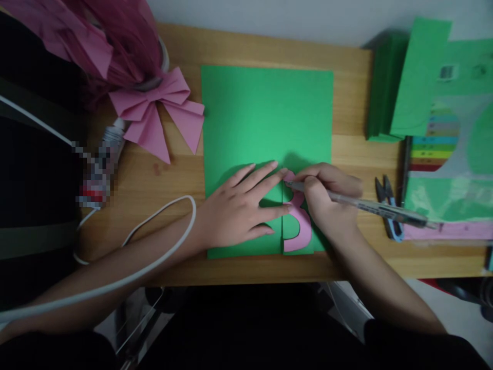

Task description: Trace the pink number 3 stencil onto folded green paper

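Observation:
A large green sheet of paper (265, 113) lies on the wooden table. Flat across its lower part, my left hand (242, 205) spreads its fingers, with fingertips touching a pink curved paper cutout (304, 226). That cutout rests on a narrower strip of green paper (298, 251) near the sheet's lower right. My right hand (331, 198) grips a pen (377, 207), whose tip is at the cutout's upper end, close to my left fingertips. The pen's tip is partly hidden by my fingers.
A pink paper bow (157, 100) and a tube (102, 164) lie on the left. A white cable (154, 267) loops over my left forearm. On the right are small scissors (390, 208), folded green paper (408, 82) and a paper pack (450, 154). The table's front edge (246, 277) runs below.

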Motion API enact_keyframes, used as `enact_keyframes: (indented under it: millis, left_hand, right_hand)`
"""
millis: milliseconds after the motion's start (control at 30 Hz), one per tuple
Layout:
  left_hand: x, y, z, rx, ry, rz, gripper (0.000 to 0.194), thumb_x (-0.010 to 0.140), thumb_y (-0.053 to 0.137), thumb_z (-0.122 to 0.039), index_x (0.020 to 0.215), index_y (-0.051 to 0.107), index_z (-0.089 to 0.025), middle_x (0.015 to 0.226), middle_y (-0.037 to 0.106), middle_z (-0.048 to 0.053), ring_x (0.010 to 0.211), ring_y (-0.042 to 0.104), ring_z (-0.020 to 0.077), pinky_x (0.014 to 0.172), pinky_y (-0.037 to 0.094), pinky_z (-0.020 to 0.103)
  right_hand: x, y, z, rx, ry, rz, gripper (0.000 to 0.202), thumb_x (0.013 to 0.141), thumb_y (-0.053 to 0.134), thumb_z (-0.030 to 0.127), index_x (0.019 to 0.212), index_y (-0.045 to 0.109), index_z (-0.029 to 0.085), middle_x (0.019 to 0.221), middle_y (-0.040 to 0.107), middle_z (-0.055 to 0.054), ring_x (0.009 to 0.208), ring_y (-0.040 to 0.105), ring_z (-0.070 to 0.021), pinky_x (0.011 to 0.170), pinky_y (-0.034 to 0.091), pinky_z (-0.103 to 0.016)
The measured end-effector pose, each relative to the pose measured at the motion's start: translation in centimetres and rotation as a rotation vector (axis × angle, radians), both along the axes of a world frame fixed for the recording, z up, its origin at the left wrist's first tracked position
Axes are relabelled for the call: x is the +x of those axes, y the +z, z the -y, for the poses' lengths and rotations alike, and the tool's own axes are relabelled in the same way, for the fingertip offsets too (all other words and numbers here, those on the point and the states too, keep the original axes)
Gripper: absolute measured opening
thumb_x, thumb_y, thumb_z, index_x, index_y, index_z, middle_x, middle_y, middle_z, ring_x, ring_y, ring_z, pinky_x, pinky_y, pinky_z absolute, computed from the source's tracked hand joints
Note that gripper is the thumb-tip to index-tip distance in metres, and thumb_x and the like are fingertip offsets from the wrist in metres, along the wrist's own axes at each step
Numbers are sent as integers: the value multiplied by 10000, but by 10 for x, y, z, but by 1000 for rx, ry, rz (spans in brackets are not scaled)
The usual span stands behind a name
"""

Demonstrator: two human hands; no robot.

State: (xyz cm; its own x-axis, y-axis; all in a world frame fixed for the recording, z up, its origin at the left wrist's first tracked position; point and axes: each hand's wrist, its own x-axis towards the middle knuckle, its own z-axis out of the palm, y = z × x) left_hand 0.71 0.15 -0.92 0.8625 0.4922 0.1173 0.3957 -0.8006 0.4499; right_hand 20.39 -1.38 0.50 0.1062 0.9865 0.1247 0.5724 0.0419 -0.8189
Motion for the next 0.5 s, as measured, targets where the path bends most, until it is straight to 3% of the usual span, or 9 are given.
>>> enact_keyframes:
  millis: [500]
  left_hand:
    - [1,0,0,-3,1,12,480,858,692,-460,1313,613,-328,1567,375,121,1465,301,368,1144,292,552]
  right_hand:
    - [2,-5,3,-30,-13,-37,208,808,532,170,708,708,217,706,750,10,586,676,-127,574,548,-241]
